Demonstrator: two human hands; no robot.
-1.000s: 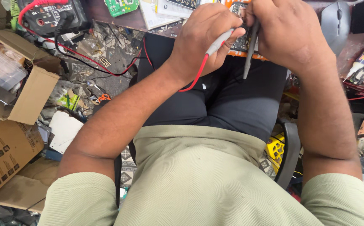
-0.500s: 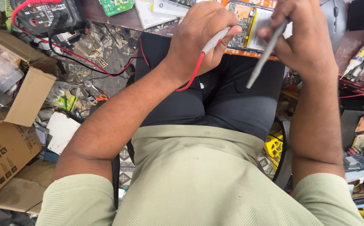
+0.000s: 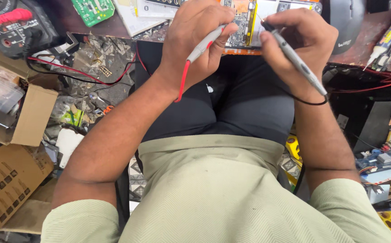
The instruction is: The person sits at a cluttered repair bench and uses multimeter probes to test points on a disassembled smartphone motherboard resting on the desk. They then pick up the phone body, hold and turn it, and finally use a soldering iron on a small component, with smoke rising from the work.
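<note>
Two probes (image 3: 204,42), two hands (image 3: 195,40), one multimeter (image 3: 13,27), two cardboard boxes (image 3: 33,114)

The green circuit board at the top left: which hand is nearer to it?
Left. The left hand, holding the red probe, is closer to the green circuit board; the right hand is farther right.

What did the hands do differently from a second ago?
The right hand swung its black probe from hanging down between the hands to slanting out over the wrist, tip aimed at the opened device. The left hand kept its grip on the red probe, with its tip by the circuit board. Nothing was picked up or let go. The meter stayed put.
</note>
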